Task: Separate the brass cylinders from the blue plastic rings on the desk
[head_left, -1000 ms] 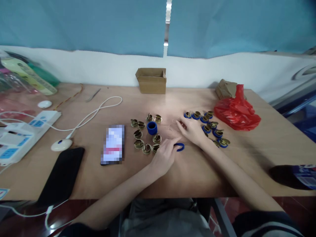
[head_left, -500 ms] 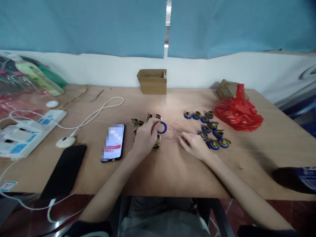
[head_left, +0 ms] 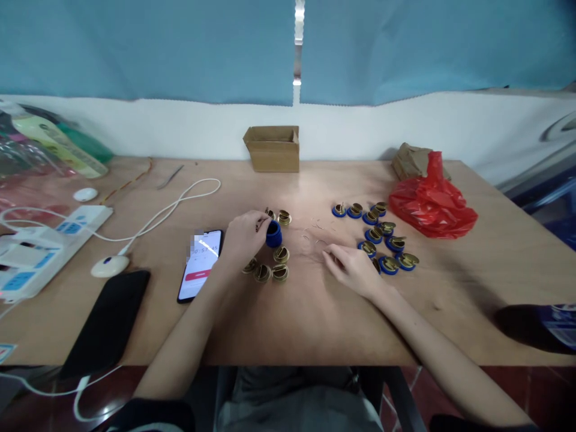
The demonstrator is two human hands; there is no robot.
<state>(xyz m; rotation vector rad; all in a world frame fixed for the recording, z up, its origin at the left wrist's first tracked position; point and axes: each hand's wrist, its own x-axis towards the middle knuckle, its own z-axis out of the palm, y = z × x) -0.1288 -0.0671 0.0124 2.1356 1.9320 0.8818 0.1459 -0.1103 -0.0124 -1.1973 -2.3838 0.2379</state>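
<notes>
My left hand [head_left: 243,238] is curled, its fingertips pinching the top of a small stack of blue rings [head_left: 273,235] on the wooden table [head_left: 315,318]. Loose brass caps [head_left: 270,273] lie around the stack, two more behind it [head_left: 283,217]. My right hand [head_left: 353,271] rests on the table to the right, thumb and forefinger pinched together among thin wire bits [head_left: 317,227]; what it holds is too small to see. Several brass caps fitted with blue rings [head_left: 382,239] lie just beyond the right hand.
A red plastic bag [head_left: 432,204] and a small cardboard box [head_left: 272,147] sit at the back. A lit phone [head_left: 200,264], a black phone [head_left: 108,321], a white power strip [head_left: 40,240] and cables lie at the left. A dark object [head_left: 535,327] lies at the right edge.
My left hand carried a blue ring from near the right hand over to the blue stack and now pinches at its top. My right hand drew back slightly toward me.
</notes>
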